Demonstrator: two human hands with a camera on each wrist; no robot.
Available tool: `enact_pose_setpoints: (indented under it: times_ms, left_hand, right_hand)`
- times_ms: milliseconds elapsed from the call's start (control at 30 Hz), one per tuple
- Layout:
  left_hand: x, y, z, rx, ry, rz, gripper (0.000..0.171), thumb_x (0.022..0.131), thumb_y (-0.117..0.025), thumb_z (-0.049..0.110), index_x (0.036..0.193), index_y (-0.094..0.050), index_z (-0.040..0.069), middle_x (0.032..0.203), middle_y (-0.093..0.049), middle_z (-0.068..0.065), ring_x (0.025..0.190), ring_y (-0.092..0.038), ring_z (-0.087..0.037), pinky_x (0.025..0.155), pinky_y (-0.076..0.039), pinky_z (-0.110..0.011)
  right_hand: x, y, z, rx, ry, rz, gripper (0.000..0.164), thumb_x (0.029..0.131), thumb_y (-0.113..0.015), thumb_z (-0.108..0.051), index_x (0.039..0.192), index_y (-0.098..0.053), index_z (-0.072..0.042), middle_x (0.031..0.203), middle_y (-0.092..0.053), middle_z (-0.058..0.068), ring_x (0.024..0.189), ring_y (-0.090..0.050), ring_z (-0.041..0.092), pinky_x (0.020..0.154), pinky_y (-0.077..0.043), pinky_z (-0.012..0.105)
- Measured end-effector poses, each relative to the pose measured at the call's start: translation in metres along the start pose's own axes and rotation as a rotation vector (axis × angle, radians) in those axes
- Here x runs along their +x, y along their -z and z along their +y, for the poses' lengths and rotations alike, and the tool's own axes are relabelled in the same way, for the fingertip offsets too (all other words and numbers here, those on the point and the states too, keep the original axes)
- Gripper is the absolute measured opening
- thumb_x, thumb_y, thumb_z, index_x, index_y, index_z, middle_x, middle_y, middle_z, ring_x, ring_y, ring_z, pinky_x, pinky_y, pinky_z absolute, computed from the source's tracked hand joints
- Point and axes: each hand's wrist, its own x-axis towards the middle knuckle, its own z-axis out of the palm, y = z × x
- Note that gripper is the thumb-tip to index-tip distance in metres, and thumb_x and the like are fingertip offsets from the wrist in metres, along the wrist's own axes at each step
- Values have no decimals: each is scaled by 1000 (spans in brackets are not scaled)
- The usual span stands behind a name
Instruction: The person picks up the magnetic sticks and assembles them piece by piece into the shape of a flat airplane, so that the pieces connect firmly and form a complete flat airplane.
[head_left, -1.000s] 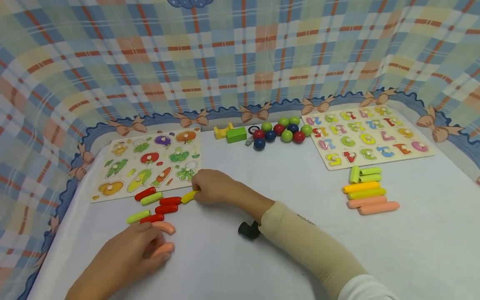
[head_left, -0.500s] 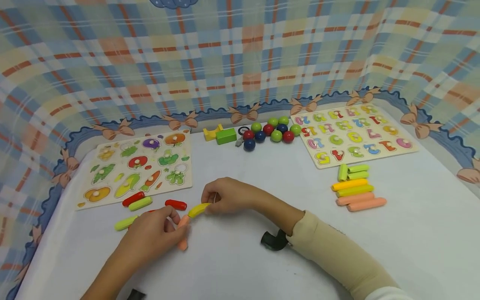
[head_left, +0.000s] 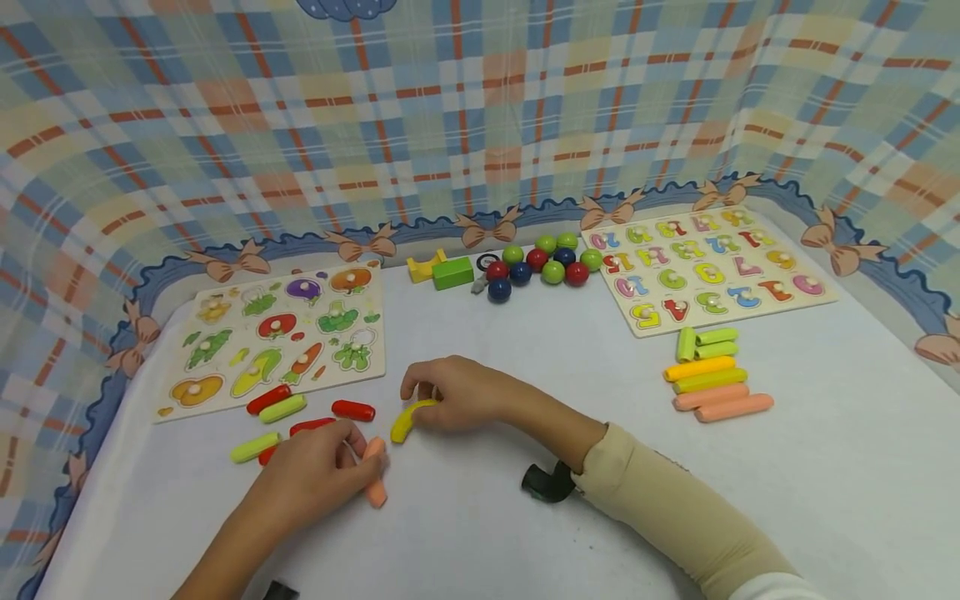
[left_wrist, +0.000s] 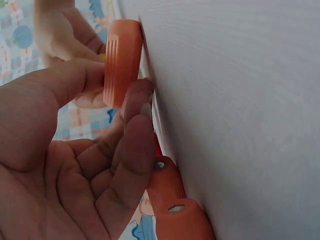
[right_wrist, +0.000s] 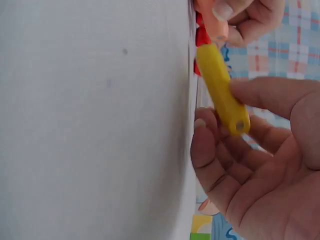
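Observation:
My left hand (head_left: pixel 318 475) pinches a salmon-coloured toy stick (head_left: pixel 375 473) between thumb and fingers, low over the white tabletop. In the left wrist view, two more salmon sticks with metal ends (left_wrist: pixel 167 185) lie beside the fingers. My right hand (head_left: pixel 468 396) holds a curved yellow toy stick (head_left: pixel 407 422) by thumb and fingertips; a metal disc shows at its end in the right wrist view. A small gap separates the yellow stick from the salmon one in the head view. Near the left hand lie red sticks (head_left: pixel 353 410) and light green sticks (head_left: pixel 256 447).
A vegetable puzzle board (head_left: pixel 363 380) lies at left, a number puzzle board (head_left: pixel 652 329) at back right. Between them sit coloured balls (head_left: pixel 552 272) and a green block (head_left: pixel 453 273). Green, yellow and salmon sticks (head_left: pixel 708 381) lie at right. A plaid curtain (head_left: pixel 480 125) rises behind.
My right hand has brought the yellow stick from the red sticks toward the left hand. The left hand has lifted a salmon stick; its end met the yellow one, and they now stand apart.

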Motion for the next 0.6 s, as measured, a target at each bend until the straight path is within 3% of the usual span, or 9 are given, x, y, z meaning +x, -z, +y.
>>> enact_pose_setpoints:
  times_ms: [233,367,500,600]
  left_hand:
    - [0,-3,0,32,-9,-44,34,76,-62,54,74,-56,20,54,-48,1,52,-45,-15,48,-32,-29]
    - [1,-5,2,74,-8,-58,34,74,-63,55,72,-56,21,54,-47,0,52,-44,-15,46,-31,-29]
    - [1,-6,2,90,-10,-54,33,73,-64,54,72,-56,22,54,-47,0,52,-44,-15,46,-30,-28]
    - [0,-6,2,82,-16,-58,33,74,-64,54,73,-56,21,54,-47,0,52,-44,-15,46,-30,-28]
  right_hand:
    - [3,8,6,71,13,161,22,79,-64,-6,100,-61,-12,90,-55,-6,81,-49,12,71,-45,21]
    - [1,14,3,5,-21,228,24,76,-63,0,97,-63,-11,89,-54,-4,80,-48,12,70,-44,22]
    - [1,11,-1,-157,-71,176,26,76,-64,0,99,-62,-12,86,-52,-3,80,-48,12,71,-43,21]
    - [1,6,-3,-196,-67,107,27,77,-66,-4,102,-59,-14,86,-55,-5,79,-49,11,71,-43,20]
